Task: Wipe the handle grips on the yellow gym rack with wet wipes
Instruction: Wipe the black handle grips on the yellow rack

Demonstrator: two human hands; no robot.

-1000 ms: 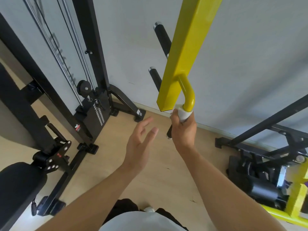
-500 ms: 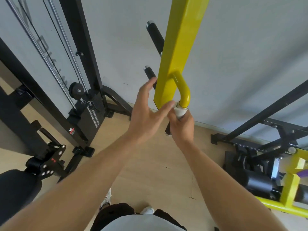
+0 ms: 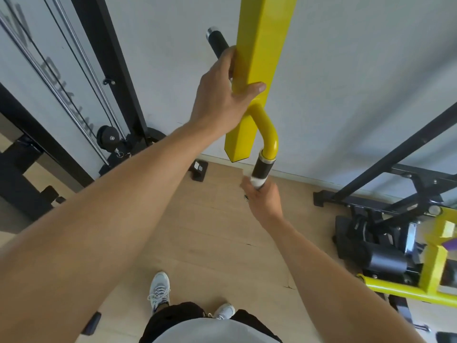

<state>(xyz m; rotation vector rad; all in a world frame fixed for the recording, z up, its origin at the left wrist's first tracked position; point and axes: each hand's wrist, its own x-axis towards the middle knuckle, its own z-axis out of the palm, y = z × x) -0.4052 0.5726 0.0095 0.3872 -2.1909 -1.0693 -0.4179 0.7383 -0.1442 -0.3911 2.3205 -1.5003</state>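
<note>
A yellow square beam (image 3: 259, 60) of the gym rack hangs in front of me, with a curved yellow tube (image 3: 268, 134) leading down to a black handle grip (image 3: 264, 167). My left hand (image 3: 222, 95) clasps the beam from its left side, thumb across the front. My right hand (image 3: 263, 199) is closed around the lower part of the grip with a white wet wipe (image 3: 257, 180) wrapped between palm and grip. The upper part of the grip shows bare and black. A second black grip (image 3: 217, 40) sticks out behind the beam.
A black cable machine (image 3: 111, 90) with steel guide rods stands at the left against the grey wall. Black and yellow equipment (image 3: 400, 246) fills the floor at the right. My feet in white shoes (image 3: 159, 288) stand on the wooden floor below.
My left hand rose from open air and took hold of the yellow beam. My right hand slid the wipe down the grip, baring its black upper part.
</note>
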